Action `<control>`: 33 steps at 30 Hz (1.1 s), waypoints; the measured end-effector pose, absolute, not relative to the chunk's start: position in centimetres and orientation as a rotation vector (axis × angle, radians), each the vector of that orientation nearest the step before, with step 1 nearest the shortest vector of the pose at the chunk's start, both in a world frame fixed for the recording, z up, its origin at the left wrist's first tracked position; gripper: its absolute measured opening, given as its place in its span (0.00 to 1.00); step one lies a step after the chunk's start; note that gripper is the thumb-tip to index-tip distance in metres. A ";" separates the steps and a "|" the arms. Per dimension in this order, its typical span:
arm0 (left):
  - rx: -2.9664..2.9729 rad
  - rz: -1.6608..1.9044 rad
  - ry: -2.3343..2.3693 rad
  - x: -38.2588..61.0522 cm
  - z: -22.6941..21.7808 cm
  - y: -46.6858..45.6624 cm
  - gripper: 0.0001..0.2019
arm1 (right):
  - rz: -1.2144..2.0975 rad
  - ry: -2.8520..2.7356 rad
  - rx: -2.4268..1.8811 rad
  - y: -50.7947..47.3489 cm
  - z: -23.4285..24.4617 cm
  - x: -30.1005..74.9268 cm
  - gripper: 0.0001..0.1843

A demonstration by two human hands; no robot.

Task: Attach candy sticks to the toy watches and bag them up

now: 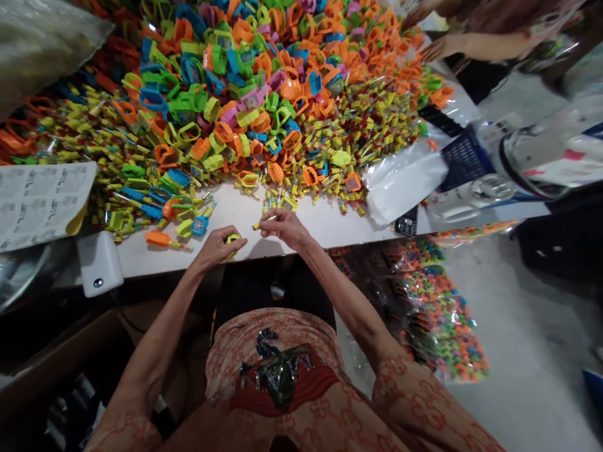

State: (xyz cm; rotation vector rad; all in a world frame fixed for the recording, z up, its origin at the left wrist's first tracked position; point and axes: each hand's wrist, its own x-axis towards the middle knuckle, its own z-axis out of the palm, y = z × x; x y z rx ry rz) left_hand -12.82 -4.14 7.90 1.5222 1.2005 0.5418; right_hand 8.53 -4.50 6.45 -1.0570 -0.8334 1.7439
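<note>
My left hand [217, 246] is closed around a yellow-green toy watch [232, 239] above the table's front edge. Just right of it, my right hand [282, 227] pinches a small yellow wrapped candy tube [257, 226] between thumb and fingertips. The two held things are apart. Beyond my hands lies a big heap of plastic toy watches [254, 94] in orange, green, blue, yellow and purple. Small yellow candy tubes [377, 119] are piled around the heap. A blue toy watch [200, 225] and an orange one [157, 238] lie to the left of my left hand.
On the left are a sticker sheet [42, 201] and a white power bank [100, 263] with a cable. At right lie clear plastic bags [405, 182], a black phone or calculator [407, 221] and a blue basket [464, 157]. Filled bags [447, 314] rest below. Another person's hand [443, 47] reaches in.
</note>
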 end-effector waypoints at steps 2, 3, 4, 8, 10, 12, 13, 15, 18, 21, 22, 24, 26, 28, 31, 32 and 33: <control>1.505 0.555 1.170 -12.6 8.3 -3.9 0.19 | 1.758 -0.863 -1.030 -4.1 6.9 8.8 0.25; 1.486 0.570 1.154 -12.3 8.3 -3.8 0.20 | 1.766 -0.892 -1.022 -4.1 7.0 8.9 0.25; 1.466 0.584 1.139 -12.1 8.3 -3.9 0.20 | 1.775 -0.926 -1.018 -4.1 7.1 8.8 0.24; 1.432 0.574 1.100 -11.2 8.1 -4.3 0.20 | 1.778 -1.007 -1.025 -4.8 7.1 8.4 0.22; 1.429 0.549 1.077 -11.0 8.0 -4.4 0.19 | 1.776 -1.007 -1.041 -5.1 6.9 8.5 0.22; 1.422 0.522 1.072 -10.9 8.0 -4.4 0.18 | 1.786 -1.014 -1.050 -5.3 6.8 8.6 0.21; 1.416 0.507 1.077 -10.9 8.0 -4.4 0.18 | 1.790 -1.019 -1.049 -5.3 6.8 8.6 0.21; 1.403 0.486 1.094 -10.8 8.0 -4.4 0.19 | 1.794 -1.021 -1.037 -5.3 6.8 8.7 0.21; 1.385 0.459 1.103 -11.0 7.7 -4.3 0.20 | 1.799 -1.015 -1.025 -5.4 6.8 8.7 0.21; 1.393 0.418 1.076 -11.5 7.2 -4.3 0.21 | 1.801 -1.038 -1.034 -5.4 6.9 8.7 0.21; 1.402 0.406 1.065 -11.7 7.0 -4.3 0.21 | 1.794 -1.048 -1.040 -5.4 6.9 8.7 0.22; 1.432 0.397 1.047 -11.9 6.8 -4.4 0.22 | 1.759 -1.069 -1.063 -5.6 6.8 8.3 0.22; 1.497 0.413 1.039 -11.9 6.6 -4.4 0.22 | 1.697 -1.089 -1.103 -5.9 6.7 7.7 0.21; 1.601 0.424 1.031 -11.9 6.4 -4.4 0.21 | 1.644 -1.123 -1.155 -6.1 6.4 7.1 0.21; 1.850 0.461 1.110 -12.6 6.0 -3.8 0.19 | 1.560 -1.162 -1.226 -5.7 5.5 7.5 0.22; 1.942 0.497 1.204 -13.2 5.8 -3.3 0.19 | 1.496 -1.170 -1.259 -5.3 5.1 8.3 0.23; 2.024 0.549 1.335 -13.9 5.6 -2.8 0.17 | 1.392 -1.178 -1.311 -4.7 4.7 9.3 0.23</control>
